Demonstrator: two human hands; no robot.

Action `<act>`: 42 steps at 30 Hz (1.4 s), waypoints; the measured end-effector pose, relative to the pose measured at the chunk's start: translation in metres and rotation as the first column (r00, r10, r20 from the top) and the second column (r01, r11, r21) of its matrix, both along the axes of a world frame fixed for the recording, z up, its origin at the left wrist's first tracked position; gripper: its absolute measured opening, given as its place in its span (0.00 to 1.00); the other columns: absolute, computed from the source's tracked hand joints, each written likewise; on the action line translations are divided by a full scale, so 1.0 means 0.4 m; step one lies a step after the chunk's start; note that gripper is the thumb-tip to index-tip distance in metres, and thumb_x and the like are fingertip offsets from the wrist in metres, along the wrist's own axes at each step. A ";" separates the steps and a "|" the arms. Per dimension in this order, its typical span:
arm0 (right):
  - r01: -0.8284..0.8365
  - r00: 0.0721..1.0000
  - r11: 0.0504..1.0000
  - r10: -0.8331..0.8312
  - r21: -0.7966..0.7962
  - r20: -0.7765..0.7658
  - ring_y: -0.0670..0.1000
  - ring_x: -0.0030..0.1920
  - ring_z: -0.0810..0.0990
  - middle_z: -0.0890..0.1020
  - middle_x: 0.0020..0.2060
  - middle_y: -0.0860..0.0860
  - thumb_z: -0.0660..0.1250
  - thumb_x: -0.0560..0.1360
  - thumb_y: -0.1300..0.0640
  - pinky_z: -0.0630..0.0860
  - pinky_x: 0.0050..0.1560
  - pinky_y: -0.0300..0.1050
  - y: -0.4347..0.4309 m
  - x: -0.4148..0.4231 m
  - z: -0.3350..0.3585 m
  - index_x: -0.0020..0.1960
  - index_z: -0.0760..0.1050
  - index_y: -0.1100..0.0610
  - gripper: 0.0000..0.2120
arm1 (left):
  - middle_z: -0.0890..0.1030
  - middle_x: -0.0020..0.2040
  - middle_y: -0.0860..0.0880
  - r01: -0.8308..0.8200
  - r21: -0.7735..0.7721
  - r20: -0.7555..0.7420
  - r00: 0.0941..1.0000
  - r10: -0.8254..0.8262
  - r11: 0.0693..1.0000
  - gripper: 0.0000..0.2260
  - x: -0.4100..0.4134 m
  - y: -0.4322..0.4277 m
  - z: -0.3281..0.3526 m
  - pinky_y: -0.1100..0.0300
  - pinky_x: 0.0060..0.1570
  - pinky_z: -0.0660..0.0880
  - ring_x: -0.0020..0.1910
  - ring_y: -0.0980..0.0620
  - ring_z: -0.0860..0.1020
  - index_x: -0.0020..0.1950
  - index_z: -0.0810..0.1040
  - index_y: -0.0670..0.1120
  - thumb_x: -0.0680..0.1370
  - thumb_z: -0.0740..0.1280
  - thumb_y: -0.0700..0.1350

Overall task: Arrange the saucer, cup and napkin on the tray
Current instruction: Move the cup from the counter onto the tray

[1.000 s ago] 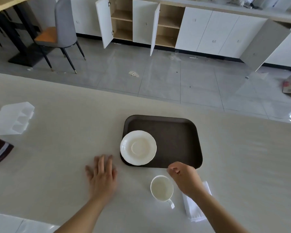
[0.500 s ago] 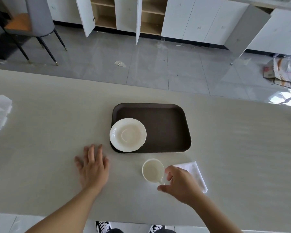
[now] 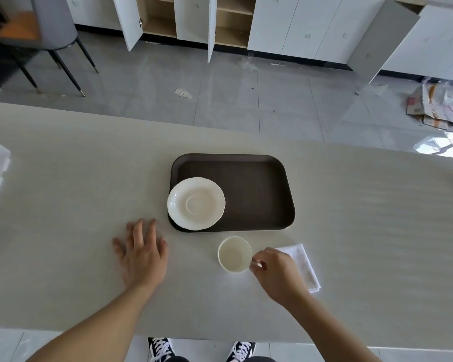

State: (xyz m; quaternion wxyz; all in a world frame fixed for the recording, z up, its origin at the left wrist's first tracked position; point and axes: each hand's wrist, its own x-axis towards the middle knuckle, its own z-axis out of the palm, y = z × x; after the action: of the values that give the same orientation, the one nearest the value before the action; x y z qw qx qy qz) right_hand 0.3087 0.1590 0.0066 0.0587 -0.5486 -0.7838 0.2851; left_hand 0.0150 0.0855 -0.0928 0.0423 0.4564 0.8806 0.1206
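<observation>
- On the worktop [image 3: 351,205], near edge of the dark tray [image 3: 259,194], our right hand [image 3: 277,275] pinches the cup [image 3: 234,254] by its handle.
- Left hand [image 3: 141,253] lies flat, fingers [image 3: 139,231] spread.
- Saucer [image 3: 196,203] sits in the tray's near-left corner, overhanging the rim.
- Napkin [image 3: 302,265] lies just right of our right hand.

The tray [image 3: 259,194] looks like dark brown plastic with a matt, finely textured face. On its near-left corner the saucer [image 3: 196,203] is glossy glazed ceramic, cream-white, with a scalloped rim. Just in front of the tray, the cup [image 3: 234,254] shows the same smooth glazed ceramic. Right of the cup, the napkin [image 3: 302,265] is soft white folded cloth or paper. The bench [image 3: 76,192] under the tray is pale beige with a faint satin grain.
</observation>
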 end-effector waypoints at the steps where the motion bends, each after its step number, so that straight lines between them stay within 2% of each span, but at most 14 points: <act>1: 0.006 1.000 1.000 -0.006 0.009 -0.018 0.47 0.37 0.76 0.80 0.39 0.45 0.71 0.75 0.56 0.73 0.40 0.38 0.004 0.000 0.001 0.45 0.84 0.54 0.03 | 0.69 0.73 0.41 0.000 0.003 0.000 1.000 0.000 1.000 0.25 0.001 0.000 0.001 0.32 0.72 0.53 0.76 0.38 0.62 0.73 0.70 0.47 0.78 0.52 0.54; 3: 0.016 0.998 0.999 -0.014 0.039 -0.056 0.49 0.38 0.79 0.83 0.41 0.47 0.72 0.75 0.58 0.77 0.43 0.43 0.017 0.001 0.009 0.45 0.85 0.54 0.03 | 0.69 0.73 0.41 0.000 0.004 -0.002 1.000 0.000 1.000 0.25 0.002 0.001 0.003 0.32 0.72 0.53 0.76 0.38 0.62 0.73 0.70 0.47 0.78 0.53 0.54; 9: -0.023 0.993 0.985 0.042 0.170 -0.113 0.53 0.40 0.82 0.84 0.43 0.51 0.73 0.74 0.63 0.79 0.41 0.45 0.103 -0.005 0.051 0.47 0.86 0.56 0.05 | 0.69 0.73 0.41 -0.008 -0.005 -0.010 1.000 0.008 1.000 0.26 0.000 0.003 0.003 0.32 0.72 0.53 0.76 0.38 0.62 0.73 0.70 0.47 0.78 0.53 0.53; 14: -0.022 0.992 0.971 0.050 0.239 -0.114 0.54 0.40 0.82 0.84 0.43 0.54 0.73 0.74 0.64 0.75 0.41 0.41 0.207 -0.022 0.068 0.47 0.86 0.59 0.04 | 0.69 0.73 0.42 -0.011 -0.005 -0.018 1.000 0.011 1.000 0.25 -0.002 0.002 -0.006 0.32 0.72 0.53 0.76 0.39 0.63 0.73 0.70 0.48 0.78 0.53 0.53; 19: -0.002 0.997 0.980 0.018 0.199 -0.080 0.55 0.43 0.81 0.83 0.45 0.54 0.71 0.76 0.62 0.72 0.42 0.41 0.289 -0.038 0.040 0.49 0.85 0.58 0.05 | 0.68 0.73 0.42 -0.009 -0.017 -0.033 0.999 0.009 1.000 0.25 -0.006 0.003 -0.016 0.33 0.72 0.54 0.75 0.39 0.63 0.73 0.70 0.49 0.78 0.53 0.54; 27: 0.003 0.997 0.986 0.009 0.169 -0.074 0.55 0.44 0.81 0.84 0.46 0.54 0.71 0.76 0.61 0.75 0.44 0.44 0.323 -0.053 -0.001 0.50 0.85 0.58 0.05 | 0.68 0.73 0.43 -0.011 -0.023 -0.049 0.999 0.009 1.000 0.25 -0.006 0.001 -0.020 0.34 0.72 0.53 0.76 0.40 0.63 0.74 0.69 0.49 0.77 0.53 0.54; 32: 0.004 0.997 0.985 0.009 0.170 -0.075 0.55 0.44 0.81 0.84 0.46 0.55 0.70 0.76 0.62 0.74 0.43 0.42 0.334 -0.054 -0.012 0.51 0.85 0.59 0.06 | 0.67 0.73 0.44 -0.012 -0.036 -0.052 0.999 0.010 0.999 0.25 -0.005 0.002 -0.017 0.33 0.73 0.54 0.76 0.40 0.63 0.74 0.69 0.49 0.77 0.53 0.54; 42: 0.070 0.992 0.993 -0.059 0.098 -0.111 0.51 0.44 0.79 0.84 0.48 0.54 0.70 0.76 0.61 0.73 0.45 0.42 0.341 -0.050 -0.037 0.51 0.84 0.56 0.06 | 0.68 0.73 0.43 -0.018 -0.019 -0.041 0.999 0.017 1.000 0.25 -0.003 -0.001 -0.010 0.34 0.73 0.53 0.76 0.40 0.63 0.73 0.70 0.49 0.77 0.55 0.53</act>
State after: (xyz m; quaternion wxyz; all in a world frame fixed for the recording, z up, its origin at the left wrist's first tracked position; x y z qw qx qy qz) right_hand 0.2887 0.2954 -0.0082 0.1378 -0.5537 -0.7749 0.2721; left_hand 0.0136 0.0852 -0.0970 0.0278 0.4506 0.8863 0.1030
